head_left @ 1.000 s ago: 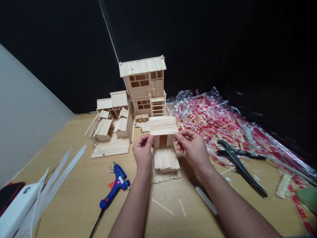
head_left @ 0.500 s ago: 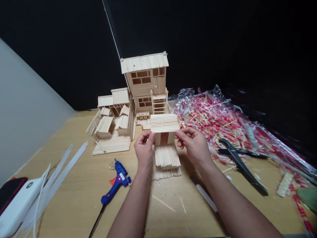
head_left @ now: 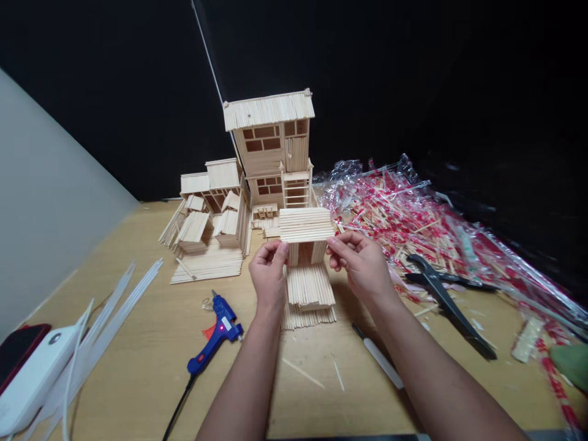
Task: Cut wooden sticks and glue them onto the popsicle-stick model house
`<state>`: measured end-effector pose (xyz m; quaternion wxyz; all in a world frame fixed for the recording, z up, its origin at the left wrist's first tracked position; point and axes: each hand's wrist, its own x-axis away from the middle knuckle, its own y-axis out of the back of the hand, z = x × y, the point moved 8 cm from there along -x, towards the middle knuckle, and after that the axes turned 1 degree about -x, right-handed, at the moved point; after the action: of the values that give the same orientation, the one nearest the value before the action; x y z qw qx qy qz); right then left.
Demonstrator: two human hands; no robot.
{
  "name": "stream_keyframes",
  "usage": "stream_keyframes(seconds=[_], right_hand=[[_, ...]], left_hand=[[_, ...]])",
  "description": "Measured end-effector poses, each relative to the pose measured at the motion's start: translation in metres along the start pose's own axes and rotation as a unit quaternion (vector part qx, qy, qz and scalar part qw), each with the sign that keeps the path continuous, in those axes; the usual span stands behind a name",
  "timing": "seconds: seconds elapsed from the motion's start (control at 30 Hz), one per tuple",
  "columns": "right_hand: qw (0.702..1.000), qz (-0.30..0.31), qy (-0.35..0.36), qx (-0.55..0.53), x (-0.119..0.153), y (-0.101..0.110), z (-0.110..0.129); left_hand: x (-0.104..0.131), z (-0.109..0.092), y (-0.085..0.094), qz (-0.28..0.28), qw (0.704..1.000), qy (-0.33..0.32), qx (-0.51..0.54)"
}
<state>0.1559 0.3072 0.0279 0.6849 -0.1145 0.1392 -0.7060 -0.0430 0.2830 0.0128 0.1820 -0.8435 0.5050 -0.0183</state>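
Note:
A small roof (head_left: 307, 224) made of pale wooden sticks slopes over the front of a little stick-built house (head_left: 310, 285). Along its lower edge runs a wooden stick (head_left: 305, 241), with one of my hands at each end. My left hand (head_left: 270, 275) pinches the left end between thumb and fingers. At the right end, my right hand (head_left: 362, 266) is closed in a similar pinch, its other fingers curled. Whether this stick is fixed to the roof I cannot tell. The fingertips partly hide both ends.
Behind stands a taller stick house (head_left: 269, 141), beside a lower model courtyard (head_left: 206, 269). A blue glue gun (head_left: 214, 337) lies left of my forearm, near clear glue sticks (head_left: 124, 306). Right are a white-handled knife (head_left: 379, 361), black cutters (head_left: 450, 312) and heaped sticks in wrappers (head_left: 404, 214).
Both hands keep their pinch at the roof's lower edge and have hardly moved. The whole view has shifted slightly, with the models appearing a little higher.

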Motion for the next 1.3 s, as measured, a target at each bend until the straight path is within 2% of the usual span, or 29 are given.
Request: stream_keyframes(seconds=[1.3], right_hand=[[1.000, -0.003, 0.019, -0.002, -0.0028, -0.0007, -0.0011]], left_hand=[[-0.0047, -0.0004, -0.0020, -0.005, 1.000, 0.002, -0.025]])
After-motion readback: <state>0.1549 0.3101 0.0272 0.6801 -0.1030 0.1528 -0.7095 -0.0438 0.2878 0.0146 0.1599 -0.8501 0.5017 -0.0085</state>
